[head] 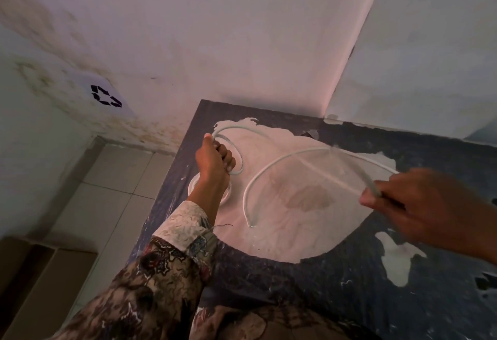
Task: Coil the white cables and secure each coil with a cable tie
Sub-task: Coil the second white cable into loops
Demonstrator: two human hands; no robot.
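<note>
A white cable [271, 166] lies in loose arcs over the dark table [349, 286], whose top has a large worn pale patch. My left hand [215, 161] is at the table's far left and grips a small coil of the cable; loops stick out above and to the right of the fingers. My right hand [419, 205], blurred, pinches the cable further along at the right. From there the cable arches left and drops to a free end [250, 224] near the middle of the table. No cable tie is visible.
A round white dish or lid [194, 184] sits under my left wrist at the table's left edge. Walls close the table in at the back and right. A tiled floor and a cardboard box [40, 272] lie to the left.
</note>
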